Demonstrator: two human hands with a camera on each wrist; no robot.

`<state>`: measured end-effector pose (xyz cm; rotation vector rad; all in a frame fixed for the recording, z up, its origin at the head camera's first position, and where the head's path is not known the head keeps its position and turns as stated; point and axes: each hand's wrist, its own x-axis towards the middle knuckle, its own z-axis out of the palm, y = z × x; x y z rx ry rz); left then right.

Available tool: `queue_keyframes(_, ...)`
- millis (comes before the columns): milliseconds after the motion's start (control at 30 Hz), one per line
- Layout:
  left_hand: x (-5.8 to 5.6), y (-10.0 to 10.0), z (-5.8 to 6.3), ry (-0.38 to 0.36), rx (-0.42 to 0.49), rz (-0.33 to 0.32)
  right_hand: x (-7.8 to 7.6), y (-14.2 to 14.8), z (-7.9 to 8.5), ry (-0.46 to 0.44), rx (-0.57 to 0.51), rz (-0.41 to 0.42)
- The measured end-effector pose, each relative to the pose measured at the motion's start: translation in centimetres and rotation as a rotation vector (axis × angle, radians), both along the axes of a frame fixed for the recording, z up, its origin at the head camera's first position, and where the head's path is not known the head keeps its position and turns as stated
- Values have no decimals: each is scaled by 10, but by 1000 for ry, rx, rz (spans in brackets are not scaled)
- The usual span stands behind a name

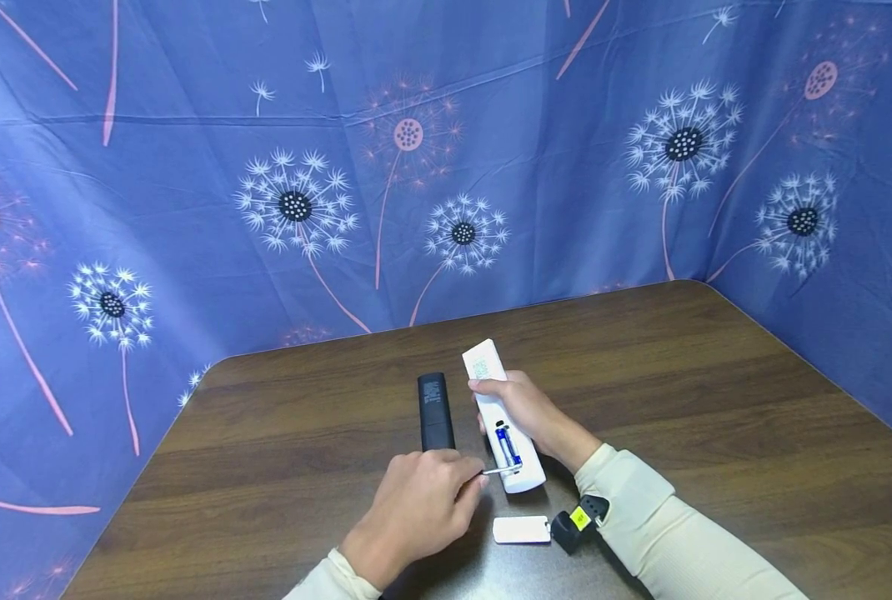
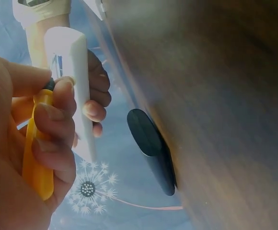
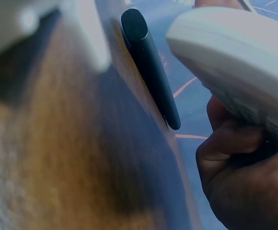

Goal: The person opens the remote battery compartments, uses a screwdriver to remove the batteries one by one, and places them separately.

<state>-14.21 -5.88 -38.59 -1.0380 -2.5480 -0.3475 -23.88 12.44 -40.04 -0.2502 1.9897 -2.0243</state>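
My left hand (image 1: 419, 504) pinches screwdriver (image 2: 37, 160), tip at batteries (image 1: 508, 445). My right hand (image 1: 524, 408) grips remote (image 1: 500, 408). Step: prying cell out. Next: gentle lever.

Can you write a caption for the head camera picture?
Right hand holds white remote; left hand pokes tool at its batteries.

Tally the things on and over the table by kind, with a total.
Remotes: 2, white and black
Batteries in the white remote: 2
Battery covers: 1
Screwdrivers: 1
Total: 6
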Motion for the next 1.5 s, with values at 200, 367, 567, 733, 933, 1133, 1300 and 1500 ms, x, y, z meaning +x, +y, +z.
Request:
queue_keyframes(200, 1, 1, -3, 16, 27, -11, -1, 0, -2, -23, 7, -36)
queue_keyframes(367, 2, 2, -5, 47, 44, -20, -3, 1, -2, -44, 5, -49)
queue_keyframes(567, 3, 2, -5, 63, 50, -17, -3, 2, -1, -41, -8, -38)
queue_keyframes(733, 4, 2, -3, 56, 51, -16, -3, 2, -1, -47, -22, -36)
queue_keyframes(933, 3, 2, -3, 67, 67, -21, -3, 4, 0, -47, -12, -40)
queue_keyframes(1133, 3, 3, -4, 89, 39, -6, -4, 5, 0, -42, -6, -41)
queue_keyframes(1300, 4, 4, -3, 81, 34, -1, -4, 6, -1, -55, -17, -51)
queue_keyframes(1500, 4, 4, -3, 98, 21, 3, -4, 7, 0, -52, 0, -69)
